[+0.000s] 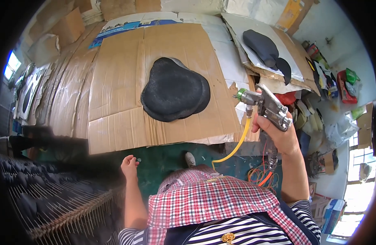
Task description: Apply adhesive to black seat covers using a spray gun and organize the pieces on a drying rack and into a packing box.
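Observation:
My right hand is wrapped round a metal spray gun, holding it up by the right edge of the cardboard. The gun has a green nozzle ring pointing left, and a yellow hose hangs from it. Flat on the brown cardboard sheet rests a black, rounded, saddle-shaped pad; an edge of what looks like a second layer shows at its right. My left hand hangs below the cardboard's front edge with fingers curled. A small pale bit shows beside its fingertips; whether it is held I cannot tell.
More black pieces lie on a second cardboard-covered surface at the far right. At the lower left stands a rack of thin rods with dark pads. Coiled hoses lie on the green floor. Bags and a red basket line the right wall.

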